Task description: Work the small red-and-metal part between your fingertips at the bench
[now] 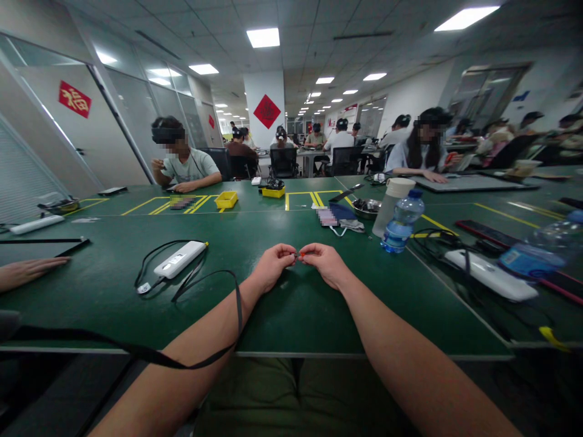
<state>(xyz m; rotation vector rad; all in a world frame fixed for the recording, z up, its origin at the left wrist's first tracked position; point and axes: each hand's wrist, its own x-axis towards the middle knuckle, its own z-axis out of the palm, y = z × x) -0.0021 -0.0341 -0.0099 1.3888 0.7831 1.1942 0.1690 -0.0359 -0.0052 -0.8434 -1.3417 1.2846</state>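
Observation:
Both my hands meet over the green table (291,315), fingertips almost touching. My left hand (273,265) is closed in a pinch on a tiny piece too small to name. Opposite it, my right hand (325,262) pinches a small orange-red piece (301,257) whose kind I cannot make out. A bit of dark or metallic material shows between the two pinches; whether the pieces are joined I cannot tell. To the left of my left hand lies a white power bank (180,260) with a black cable. A black strap (200,364) crosses my left forearm.
On the right stand a blue-capped water bottle (403,221) and a pale tumbler (390,206). A metal bowl (367,208), a yellow tray (226,199) and a second white power bank (492,276) with cables lie around. Another person's hand (34,271) rests at far left.

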